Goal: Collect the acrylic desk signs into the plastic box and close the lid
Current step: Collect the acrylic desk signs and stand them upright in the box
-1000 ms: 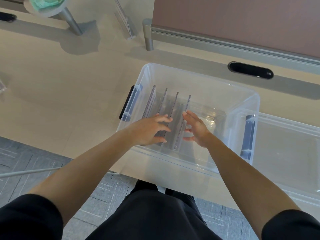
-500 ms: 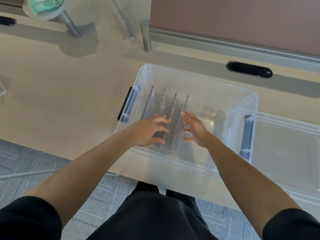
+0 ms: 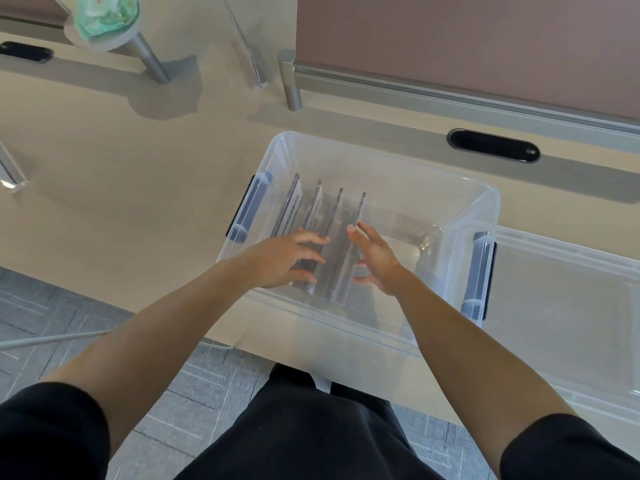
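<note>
Inside the clear plastic box (image 3: 381,161), toward its left wall, four acrylic desk signs (image 3: 322,216) stood on edge in a row, their top edges running from the near wall toward the far one. The left hand (image 3: 277,259) rested over the near ends of the two leftmost signs, fingers spread and curled loosely across them without closing round any. The right hand (image 3: 375,256) was flat and open, palm turned left, its fingertips (image 3: 353,232) touching the right face of the fourth sign. The row thus lay between the two hands, the right half of the box bare. The box sat at the near edge of the desk (image 3: 121,168), with one dark latch on each short side. One lid (image 3: 561,306) lay flat just beside the box on its right, off the box. Two more signs stood on the desk outside it: one (image 3: 247,53) near the far edge, one (image 3: 10,171) at the left edge, well apart from both hands.
</note>
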The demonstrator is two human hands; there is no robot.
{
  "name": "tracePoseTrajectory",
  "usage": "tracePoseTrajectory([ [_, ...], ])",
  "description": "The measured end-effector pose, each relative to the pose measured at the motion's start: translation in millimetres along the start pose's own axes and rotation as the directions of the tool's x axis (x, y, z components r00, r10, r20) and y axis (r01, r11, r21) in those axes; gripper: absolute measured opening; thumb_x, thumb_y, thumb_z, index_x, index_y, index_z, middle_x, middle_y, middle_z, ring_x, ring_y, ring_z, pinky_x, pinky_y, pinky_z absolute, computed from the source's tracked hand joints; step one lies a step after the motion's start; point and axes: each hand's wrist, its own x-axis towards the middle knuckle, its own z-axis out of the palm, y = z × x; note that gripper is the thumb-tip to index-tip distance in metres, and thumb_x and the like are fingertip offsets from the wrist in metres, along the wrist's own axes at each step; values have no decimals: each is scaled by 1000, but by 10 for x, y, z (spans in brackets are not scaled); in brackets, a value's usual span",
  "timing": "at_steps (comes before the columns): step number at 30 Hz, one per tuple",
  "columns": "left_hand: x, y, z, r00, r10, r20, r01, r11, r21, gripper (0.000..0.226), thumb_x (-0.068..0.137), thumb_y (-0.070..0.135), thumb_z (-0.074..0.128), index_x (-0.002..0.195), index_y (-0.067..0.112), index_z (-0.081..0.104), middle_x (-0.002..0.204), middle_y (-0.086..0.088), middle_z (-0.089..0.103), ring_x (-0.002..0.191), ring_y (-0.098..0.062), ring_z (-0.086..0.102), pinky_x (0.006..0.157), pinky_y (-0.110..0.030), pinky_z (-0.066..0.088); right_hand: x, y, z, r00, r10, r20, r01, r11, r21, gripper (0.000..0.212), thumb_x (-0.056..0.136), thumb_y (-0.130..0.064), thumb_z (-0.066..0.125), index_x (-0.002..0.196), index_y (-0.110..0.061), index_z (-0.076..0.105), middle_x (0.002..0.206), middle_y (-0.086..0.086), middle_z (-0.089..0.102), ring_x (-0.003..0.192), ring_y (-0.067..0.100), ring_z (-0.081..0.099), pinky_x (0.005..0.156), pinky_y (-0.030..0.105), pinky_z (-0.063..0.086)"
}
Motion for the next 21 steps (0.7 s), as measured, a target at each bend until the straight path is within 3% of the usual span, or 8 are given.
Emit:
tracePoseTrajectory([
  [8, 8, 32, 13, 999, -31, -26, 30, 999, -20, 39, 91, 38, 63, 128, 29, 60, 151, 14, 33, 130, -7, 41, 104, -28, 39, 33, 16, -26, 1000, 5, -3, -5, 1000, 9, 73, 82, -66, 62, 146, -44, 35, 157, -2, 32, 135, 35, 40, 94, 61, 49],
  [13, 28, 22, 29, 999, -22, -49, 20, 999, -33, 40, 89, 38, 66, 127, 28, 61, 149, 14, 35, 129, -6, 42, 103, -27, 38, 32, -20, -52, 999, 40, -12, -40, 999, -22, 76, 82, -65, 64, 147, -40, 35, 156, 2, 33, 121, 34, 48, 92, 60, 51],
  [17, 11, 54, -73, 989, 14, -145, -28, 995, -96, 38, 88, 40, 66, 123, 24, 65, 147, 8, 43, 133, -10, 41, 110, -33, 34, -191, -304, -53, 990, -51, -131, 5, 944, -329, 74, 86, -68, 55, 142, -21, 43, 136, 8, 47, 116, 32, 53, 88, 52, 54],
  [19, -111, 83, -215, 956, 40, -289, -94, 980, -178, 31, 91, 37, 63, 117, 21, 68, 138, 4, 54, 127, -11, 48, 109, -34, 36, -403, -533, 3, 956, -177, -233, 43, 873, -487, 60, 93, -60, 51, 129, -12, 55, 123, 11, 56, 109, 30, 58, 90, 47, 55],
  [21, -391, 106, -407, 905, 31, -425, -152, 955, -255, 23, 93, 32, 62, 110, 18, 71, 120, 6, 65, 114, -7, 57, 101, -26, 41, -687, -777, 161, 907, -319, -274, 97, 793, -602, 50, 93, -54, 54, 113, -9, 65, 114, 14, 65, 101, 29, 63, 91, 45, 54],
])
